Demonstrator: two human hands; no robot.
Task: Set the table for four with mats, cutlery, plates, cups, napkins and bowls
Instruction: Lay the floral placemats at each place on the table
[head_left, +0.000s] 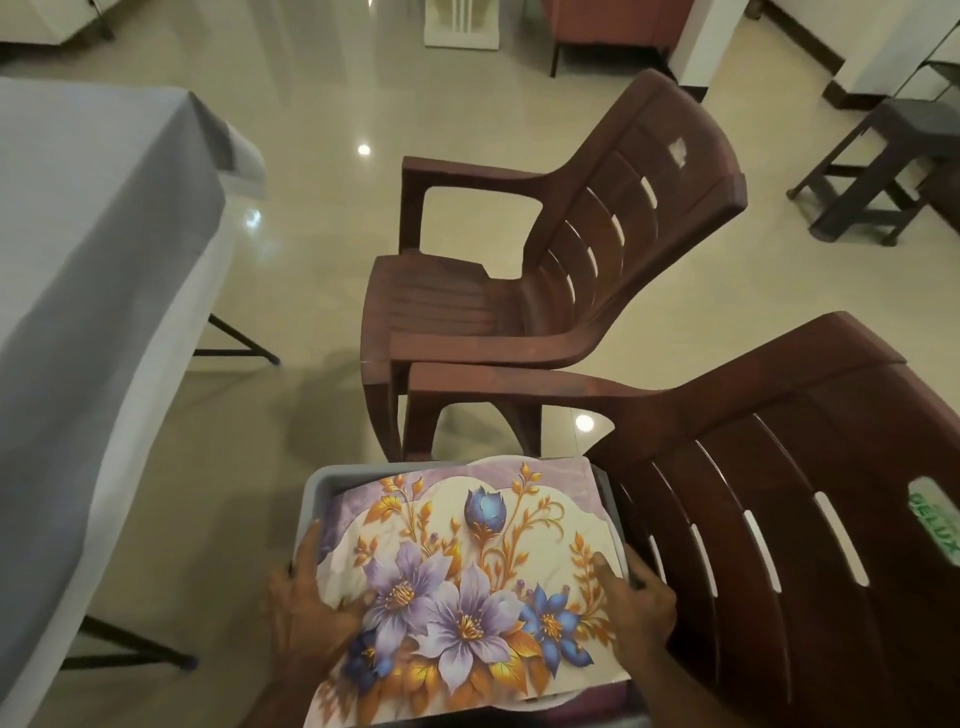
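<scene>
A floral place mat (467, 582) with purple and blue flowers lies on top of a grey plastic tub (314, 491) that rests on the seat of the nearer brown chair. My left hand (306, 608) grips the mat's left edge against the tub's rim. My right hand (634, 597) holds the mat's right edge, thumb on top. More mats of the same print show underneath. The table (78, 249) with a grey cloth stands to the left, bare in the part I see.
Two brown plastic armchairs stand ahead: the near one (779, 519) under the tub, the far one (571, 249) beyond it. A dark stool (883, 166) stands at the far right. The table's black legs (239, 343) reach onto the glossy tiled floor.
</scene>
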